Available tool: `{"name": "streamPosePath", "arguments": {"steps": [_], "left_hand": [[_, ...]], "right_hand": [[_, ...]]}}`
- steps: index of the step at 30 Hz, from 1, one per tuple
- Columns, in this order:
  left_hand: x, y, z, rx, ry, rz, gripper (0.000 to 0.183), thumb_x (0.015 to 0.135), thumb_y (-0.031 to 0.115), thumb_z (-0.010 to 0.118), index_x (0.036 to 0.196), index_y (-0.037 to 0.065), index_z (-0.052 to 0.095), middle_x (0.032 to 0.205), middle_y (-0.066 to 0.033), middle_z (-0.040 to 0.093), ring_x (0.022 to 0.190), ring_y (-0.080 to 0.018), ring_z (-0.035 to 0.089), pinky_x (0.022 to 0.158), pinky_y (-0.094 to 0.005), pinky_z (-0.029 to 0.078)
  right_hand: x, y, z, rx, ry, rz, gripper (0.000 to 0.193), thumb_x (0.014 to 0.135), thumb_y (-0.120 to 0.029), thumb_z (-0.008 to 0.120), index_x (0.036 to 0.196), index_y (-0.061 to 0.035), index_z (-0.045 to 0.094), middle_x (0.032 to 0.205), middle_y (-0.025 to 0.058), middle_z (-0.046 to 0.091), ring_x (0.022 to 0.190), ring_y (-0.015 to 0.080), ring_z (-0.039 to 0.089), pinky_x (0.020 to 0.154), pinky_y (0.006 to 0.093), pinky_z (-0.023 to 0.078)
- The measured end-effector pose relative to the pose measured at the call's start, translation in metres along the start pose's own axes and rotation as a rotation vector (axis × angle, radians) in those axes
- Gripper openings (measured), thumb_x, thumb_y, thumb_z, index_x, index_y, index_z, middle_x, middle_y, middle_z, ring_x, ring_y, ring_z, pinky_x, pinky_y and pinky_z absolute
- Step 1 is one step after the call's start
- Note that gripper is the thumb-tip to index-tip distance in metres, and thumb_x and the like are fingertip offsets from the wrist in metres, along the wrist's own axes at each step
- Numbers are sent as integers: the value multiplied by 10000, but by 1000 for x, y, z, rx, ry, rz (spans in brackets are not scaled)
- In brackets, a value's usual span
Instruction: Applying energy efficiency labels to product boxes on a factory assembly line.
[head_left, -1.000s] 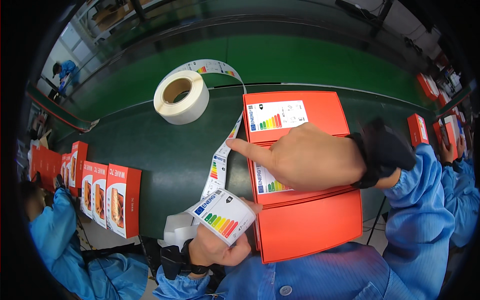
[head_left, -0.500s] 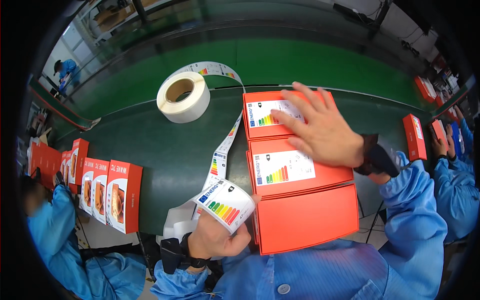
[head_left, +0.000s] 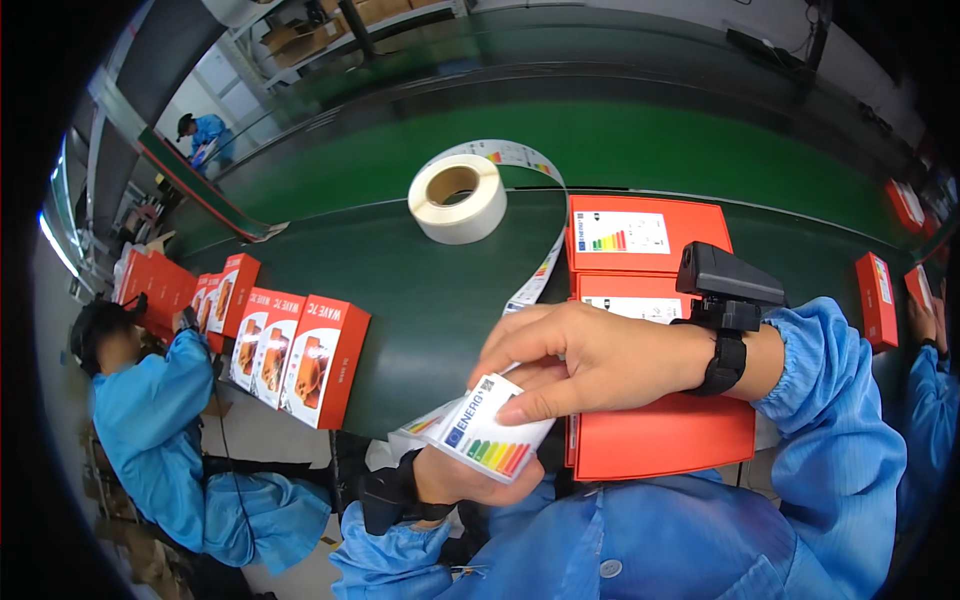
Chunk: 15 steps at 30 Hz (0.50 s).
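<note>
A white label with coloured bars is near my body, on a strip that runs up to a large label roll. My left hand is closed on the label strip from below. Reaching across, my right hand has its thumb on the label's upper right edge, its fingers curled behind. Three flat red boxes lie in a column to the right. The far box bears a label, and so does the middle box, partly covered by my right hand. On the near box the visible part of the lid is plain.
Upright red-and-white phone boxes stand on the left of the dark green bench. A co-worker in blue sits there. Another red box stands at the right, beside a second co-worker's hand. A green conveyor belt runs behind.
My right hand has left the labelled boxes and come down left to the label in my left hand, taking its edge. The whole view has shifted, with things appearing further right.
</note>
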<state>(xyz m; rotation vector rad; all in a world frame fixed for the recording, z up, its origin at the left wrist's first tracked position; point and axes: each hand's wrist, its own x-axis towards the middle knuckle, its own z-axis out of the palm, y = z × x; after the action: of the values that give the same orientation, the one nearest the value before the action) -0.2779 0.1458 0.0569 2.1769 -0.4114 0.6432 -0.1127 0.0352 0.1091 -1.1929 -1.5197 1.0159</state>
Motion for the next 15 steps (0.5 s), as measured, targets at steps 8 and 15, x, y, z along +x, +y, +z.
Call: {"name": "streamPosePath", "arguments": {"steps": [8,15], "left_hand": [[-12,23,0,-682,179,-636,530,796,258,593,1233,9,427,1144,-154,529,1024,-304,546,894,-379,420],[10,41,-11,-1514,576,-736,465,902,289,372,1246,-24,387,1185,-175,510,1125,-277,506,975,-439,376]], "right_hand": [[3,5,11,-320,183,-259,213,790,-138,665,973,-30,645,901,67,583,870,207,539,735,311,451],[4,8,15,-948,348,-626,338,682,-183,702,981,-45,625,898,50,574,871,220,535,670,351,417]]}}
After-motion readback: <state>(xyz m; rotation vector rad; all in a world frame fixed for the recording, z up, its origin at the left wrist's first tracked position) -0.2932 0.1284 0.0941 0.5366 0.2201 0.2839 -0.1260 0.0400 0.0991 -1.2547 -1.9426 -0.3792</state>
